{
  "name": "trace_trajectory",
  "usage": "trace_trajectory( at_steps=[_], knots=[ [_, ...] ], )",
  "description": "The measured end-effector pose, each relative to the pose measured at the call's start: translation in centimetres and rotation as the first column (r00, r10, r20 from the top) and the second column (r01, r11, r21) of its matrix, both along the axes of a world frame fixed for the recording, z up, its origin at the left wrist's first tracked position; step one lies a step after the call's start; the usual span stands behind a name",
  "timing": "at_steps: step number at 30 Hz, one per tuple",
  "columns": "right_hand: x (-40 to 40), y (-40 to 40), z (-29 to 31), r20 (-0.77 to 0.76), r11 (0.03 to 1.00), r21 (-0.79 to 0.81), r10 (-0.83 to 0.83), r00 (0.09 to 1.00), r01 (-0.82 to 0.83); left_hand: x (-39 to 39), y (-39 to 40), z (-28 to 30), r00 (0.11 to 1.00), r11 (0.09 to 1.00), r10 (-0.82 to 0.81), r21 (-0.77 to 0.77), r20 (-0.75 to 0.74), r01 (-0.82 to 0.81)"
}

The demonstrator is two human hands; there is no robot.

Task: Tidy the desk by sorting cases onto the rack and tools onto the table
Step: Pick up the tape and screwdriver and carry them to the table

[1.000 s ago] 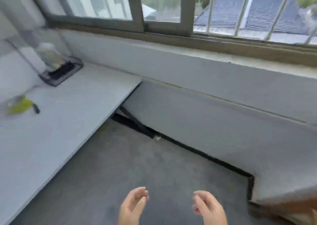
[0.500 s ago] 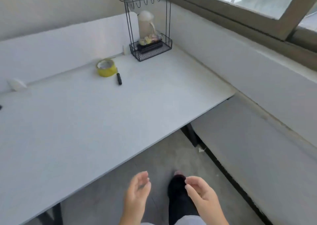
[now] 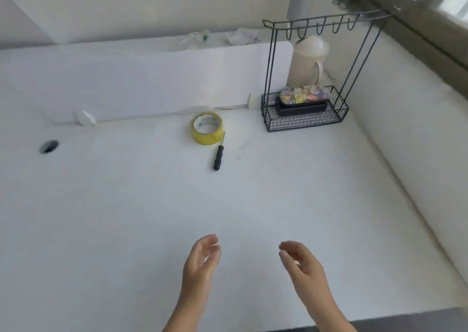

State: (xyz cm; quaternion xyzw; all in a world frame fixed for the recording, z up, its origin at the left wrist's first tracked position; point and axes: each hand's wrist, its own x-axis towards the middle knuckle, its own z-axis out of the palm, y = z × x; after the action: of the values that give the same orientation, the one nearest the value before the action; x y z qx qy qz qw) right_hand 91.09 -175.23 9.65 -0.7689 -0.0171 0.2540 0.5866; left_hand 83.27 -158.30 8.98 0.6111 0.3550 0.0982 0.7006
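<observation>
- A black wire rack (image 3: 305, 119) stands at the far right corner of the white worktop (image 3: 126, 217); its basket base holds two cases stacked flat.
- The lower case is black (image 3: 301, 108); the upper case (image 3: 304, 95) has a pastel patterned lid and lies on top of it, both toward the back of the basket.
- The rack's top bar carries a row of hooks (image 3: 319, 27), none with anything hanging on it.
- A cream jug (image 3: 307, 60) stands just behind the rack, against the wall.
- A roll of yellow tape (image 3: 207, 128) lies flat on the worktop, left of the rack.
- A screwdriver (image 3: 218, 155) with a black handle lies just beside the tape, its tip pointing toward the roll.
- A round cable hole (image 3: 48, 146) sits near the worktop's left edge.
- The left hand (image 3: 201, 263) hovers over the near worktop, fingers loosely curled, holding nothing.
- The right hand (image 3: 302, 263) hovers beside it, apart, fingers likewise loosely curled and empty.
</observation>
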Motion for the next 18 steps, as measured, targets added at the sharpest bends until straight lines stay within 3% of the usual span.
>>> trace_trajectory(
  at_steps=[4, 10, 13, 15, 18],
  knots=[
    [4.8, 2.6, -0.9, -0.040, 0.988, -0.051, 0.143, 0.989, -0.145, 2.3, 1.2, -0.1, 0.990, 0.992, 0.124, 0.011, -0.072, -0.123],
    [14.1, 11.8, -1.9, 0.106, 0.930, -0.192, 0.337, 0.936, -0.313, 9.7, 6.6, 0.0, 0.977, 0.977, 0.196, 0.100, -0.089, -0.187],
    [18.1, 17.4, -2.6, 0.178, 0.840, -0.372, 0.482, 0.858, -0.394, 14.4, 10.0, -0.3, 0.965, 0.961, 0.245, 0.158, -0.091, -0.229],
    [19.8, 20.2, -3.1, 0.171, 0.728, -0.526, 0.597, 0.784, -0.439, 17.2, 12.0, -0.7, 0.959, 0.953, 0.262, 0.187, -0.108, -0.239],
    [21.2, 21.7, -4.1, 0.155, 0.617, -0.678, 0.652, 0.742, -0.399, 21.2, 14.9, -1.3, 0.939, 0.952, 0.226, 0.261, -0.260, -0.157]
  ],
)
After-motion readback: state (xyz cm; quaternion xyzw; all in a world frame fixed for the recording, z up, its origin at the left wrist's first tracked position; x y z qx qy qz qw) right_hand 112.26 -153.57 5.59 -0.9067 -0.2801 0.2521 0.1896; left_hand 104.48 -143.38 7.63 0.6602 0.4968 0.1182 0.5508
